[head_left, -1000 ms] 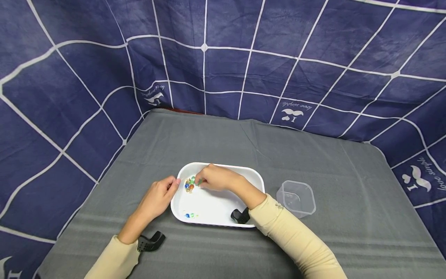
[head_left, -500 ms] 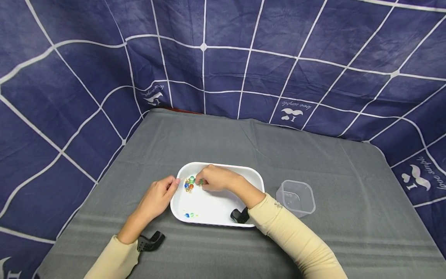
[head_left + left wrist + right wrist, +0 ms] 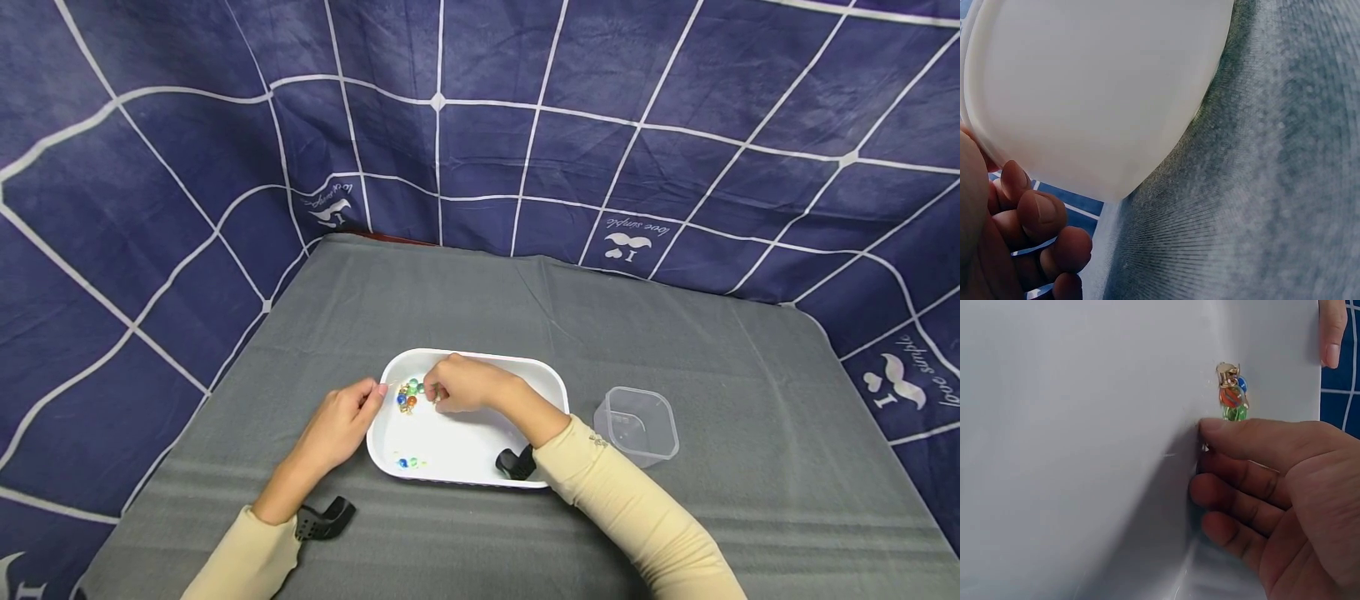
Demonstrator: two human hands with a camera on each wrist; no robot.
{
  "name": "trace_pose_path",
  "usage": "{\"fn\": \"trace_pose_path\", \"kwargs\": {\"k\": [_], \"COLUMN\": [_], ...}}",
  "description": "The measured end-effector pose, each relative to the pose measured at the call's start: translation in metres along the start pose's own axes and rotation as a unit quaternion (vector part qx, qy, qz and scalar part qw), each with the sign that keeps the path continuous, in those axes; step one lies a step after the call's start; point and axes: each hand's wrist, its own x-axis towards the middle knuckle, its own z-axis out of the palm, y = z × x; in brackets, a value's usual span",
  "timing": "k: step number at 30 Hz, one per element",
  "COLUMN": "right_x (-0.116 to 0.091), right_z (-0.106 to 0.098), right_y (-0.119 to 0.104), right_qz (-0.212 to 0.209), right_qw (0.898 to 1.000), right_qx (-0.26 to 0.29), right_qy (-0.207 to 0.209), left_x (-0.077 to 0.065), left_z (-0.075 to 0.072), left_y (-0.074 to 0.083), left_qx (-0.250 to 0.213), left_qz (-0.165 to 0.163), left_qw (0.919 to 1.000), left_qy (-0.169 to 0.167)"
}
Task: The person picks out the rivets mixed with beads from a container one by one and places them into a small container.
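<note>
Left of centre in the head view, the left hand (image 3: 336, 427) grips the left rim of the white tray (image 3: 457, 446); the left wrist view shows its fingers curled outside the wall, that hand partly cut off by the frame. The tray's long axis runs side to side, its right end slightly lower in the frame. Inside its left end lies a cluster of marbles and gold pieces (image 3: 412, 402), with blue and green beads (image 3: 403, 462) nearer the lower rim. Just right of the cluster, the right hand (image 3: 465, 383) pinches a small shiny piece (image 3: 1205, 448), mostly hidden by thumb and fingers; which way it points cannot be told. The right sleeve (image 3: 630, 508) and black wrist device (image 3: 517, 464) cover the tray's lower right corner. Farther right, grey cloth (image 3: 720, 383) separates the tray from a transparent box (image 3: 652, 429).
</note>
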Motion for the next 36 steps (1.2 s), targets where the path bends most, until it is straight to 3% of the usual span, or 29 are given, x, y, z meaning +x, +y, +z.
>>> {"fn": "trace_pose_path", "kwargs": {"k": [21,36], "right_x": [0.000,-0.004], "right_z": [-0.005,-0.012], "right_y": [0.000,0.001], "right_qz": [0.002,0.009], "right_qw": [1.000,1.000], "right_qx": [-0.004,0.018], "right_qy": [-0.011,0.004], "left_x": [0.000,0.000], "left_z": [-0.001,0.000], "left_y": [0.000,0.000], "left_qx": [-0.001,0.000], "left_qz": [-0.003,0.000], "left_qw": [1.0000,1.0000], "left_qy": [-0.004,0.002]}}
